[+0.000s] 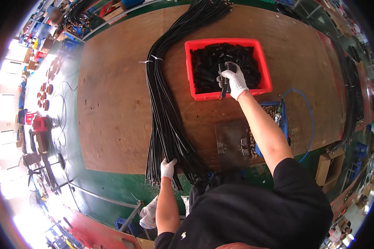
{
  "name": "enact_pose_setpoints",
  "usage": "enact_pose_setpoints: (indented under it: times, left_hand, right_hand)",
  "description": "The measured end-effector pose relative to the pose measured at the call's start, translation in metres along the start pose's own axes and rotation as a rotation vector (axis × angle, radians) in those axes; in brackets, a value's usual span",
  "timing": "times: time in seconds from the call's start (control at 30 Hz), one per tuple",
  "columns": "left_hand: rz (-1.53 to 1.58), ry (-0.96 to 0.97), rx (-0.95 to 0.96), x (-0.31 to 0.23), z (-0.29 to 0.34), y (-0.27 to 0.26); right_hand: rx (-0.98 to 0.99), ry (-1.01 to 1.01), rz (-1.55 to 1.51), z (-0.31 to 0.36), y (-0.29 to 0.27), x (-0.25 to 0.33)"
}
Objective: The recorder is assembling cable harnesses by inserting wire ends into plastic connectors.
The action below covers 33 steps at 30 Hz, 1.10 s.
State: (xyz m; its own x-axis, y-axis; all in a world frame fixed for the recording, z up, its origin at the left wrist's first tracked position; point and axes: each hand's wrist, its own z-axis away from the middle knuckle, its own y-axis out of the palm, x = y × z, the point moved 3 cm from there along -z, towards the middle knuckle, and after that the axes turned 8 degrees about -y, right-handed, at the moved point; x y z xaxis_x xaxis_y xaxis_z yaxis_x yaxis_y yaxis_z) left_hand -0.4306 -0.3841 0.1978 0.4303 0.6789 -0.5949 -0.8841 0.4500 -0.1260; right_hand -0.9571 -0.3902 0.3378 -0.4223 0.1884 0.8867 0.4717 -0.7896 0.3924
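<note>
My right hand (234, 80), in a white knit glove, is over a red bin (268, 70) filled with black ribbed sleeves (203, 70). Its fingers are closed round a few black sleeves (224, 89), one pointing down toward the bin's near rim. A long bundle of black cables (158, 99) runs from the far edge of the table down to the near edge, where the ends fan out. My left hand (168, 168), also gloved, is closed on some cables near these ends. Its fingertips are partly hidden.
White ties (156, 57) bind the bundle midway. Right of it lie a dark metal plate (230, 137) and a blue tray (284, 120) with brass-coloured fittings, partly behind my right forearm. A blue hose (313, 120) curves across the wooden table (112, 91). More black cables (351, 91) lie far right.
</note>
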Motion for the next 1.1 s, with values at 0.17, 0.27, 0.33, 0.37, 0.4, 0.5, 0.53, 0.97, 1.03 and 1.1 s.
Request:
enact_pose_setpoints:
  times: [0.17, 0.27, 0.33, 0.37, 0.4, 0.5, 0.53, 0.97, 1.03, 1.1]
  left_hand:
    - [0.010, -0.013, 0.026, 0.006, 0.003, -0.005]
    - [0.019, -0.002, 0.037, 0.009, 0.010, -0.013]
    - [0.055, -0.155, 0.180, -0.021, 0.029, -0.006]
    - [0.106, -0.120, 0.187, -0.032, 0.034, -0.002]
    - [0.161, -0.221, 0.284, -0.031, 0.032, -0.007]
    - [0.246, -0.377, 0.374, -0.057, 0.049, -0.001]
    - [0.275, -0.403, 0.400, -0.055, 0.049, -0.003]
    - [0.287, -0.483, 0.435, -0.041, 0.041, 0.000]
    - [0.255, -0.479, 0.444, -0.039, 0.037, -0.001]
    - [0.227, -0.491, 0.454, -0.036, 0.033, -0.004]
  right_hand:
    - [0.087, 0.079, -0.194, 0.021, 0.002, -0.004]
    - [0.258, 0.148, -0.171, 0.054, 0.015, -0.012]
    - [0.266, 0.209, -0.099, 0.092, 0.017, -0.010]
    - [0.256, 0.257, -0.034, 0.114, 0.020, -0.012]
    - [0.251, 0.299, 0.031, 0.136, 0.024, -0.018]
    - [0.264, 0.427, 0.082, 0.210, 0.034, -0.062]
    - [0.263, 0.486, 0.101, 0.233, 0.040, -0.082]
    - [0.065, 0.458, 0.193, 0.370, 0.069, -0.198]
    - [0.081, 0.376, 0.285, 0.369, 0.060, -0.203]
    - [0.098, 0.348, 0.299, 0.378, 0.049, -0.205]
